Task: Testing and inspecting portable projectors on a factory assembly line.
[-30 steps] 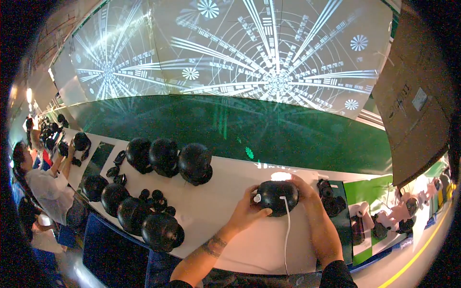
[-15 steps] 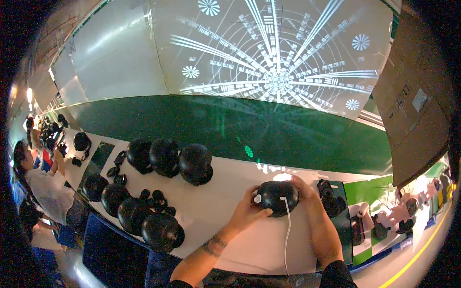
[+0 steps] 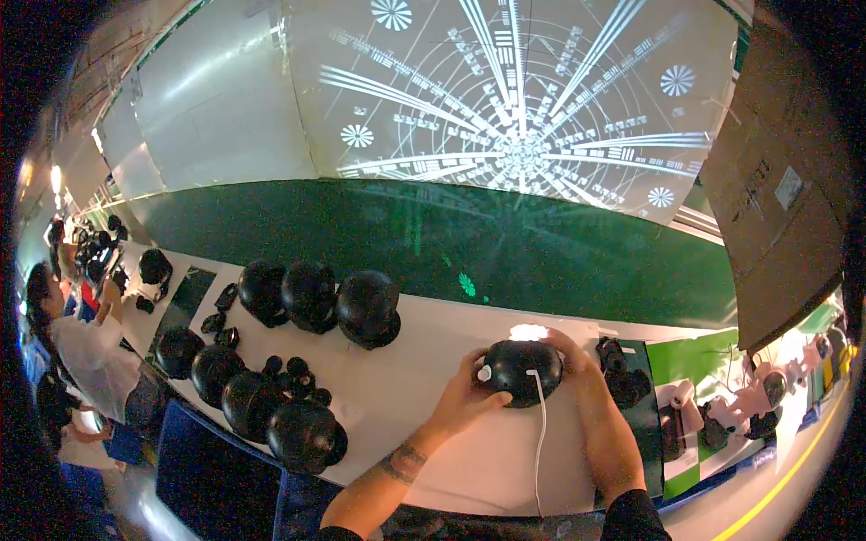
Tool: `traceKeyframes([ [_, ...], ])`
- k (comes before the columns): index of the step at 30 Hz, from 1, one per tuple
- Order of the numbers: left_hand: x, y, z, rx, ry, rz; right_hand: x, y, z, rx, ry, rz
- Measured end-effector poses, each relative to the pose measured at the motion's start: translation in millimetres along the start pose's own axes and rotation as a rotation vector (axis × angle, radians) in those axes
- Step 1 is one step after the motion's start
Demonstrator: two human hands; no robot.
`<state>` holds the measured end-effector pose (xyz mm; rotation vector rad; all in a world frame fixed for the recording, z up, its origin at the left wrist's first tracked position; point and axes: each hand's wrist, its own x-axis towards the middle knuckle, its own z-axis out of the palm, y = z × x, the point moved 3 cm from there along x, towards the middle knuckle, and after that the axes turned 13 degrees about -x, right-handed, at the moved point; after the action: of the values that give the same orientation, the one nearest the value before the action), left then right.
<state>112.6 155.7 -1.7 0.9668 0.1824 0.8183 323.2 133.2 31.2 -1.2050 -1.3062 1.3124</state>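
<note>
White worktop point(image 3: 424, 397) under a projected test chart. Both hands clasp one black dome unit point(image 3: 521, 370) with a white cable, left hand point(image 3: 469, 397) and right hand point(image 3: 577, 365) cupping its sides. Many similar domes point(image 3: 307, 298) wait at left, apparently untouched, so work looks early.

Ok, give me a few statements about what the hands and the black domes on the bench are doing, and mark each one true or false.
1. Both hands hold one black dome. True.
2. A white cable runs from that dome toward the person. True.
3. The left hand rests flat on the white bench, away from the dome. False: it grips the dome's left side.
4. The held dome is the only one on the bench. False: a row of other black domes sits to the left.
</note>
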Motion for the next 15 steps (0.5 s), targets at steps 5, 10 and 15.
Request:
traceKeyframes([
  [5, 0.5, -3.1, 2.3, 0.006, -0.012, 0.021, -0.3, 7.3, -7.2, 0.143, -0.075, 0.01],
  [10, -3.0, -1.8, 0.6, -0.01, 0.006, 0.01, -5.3, -12.4, 13.4, 0.018, 0.02, -0.057],
  [15, 0.8, -2.0, 4.5, -0.023, -0.018, 0.016, -1.4, 6.6, -5.6, 0.082, 0.004, 0.028],
])
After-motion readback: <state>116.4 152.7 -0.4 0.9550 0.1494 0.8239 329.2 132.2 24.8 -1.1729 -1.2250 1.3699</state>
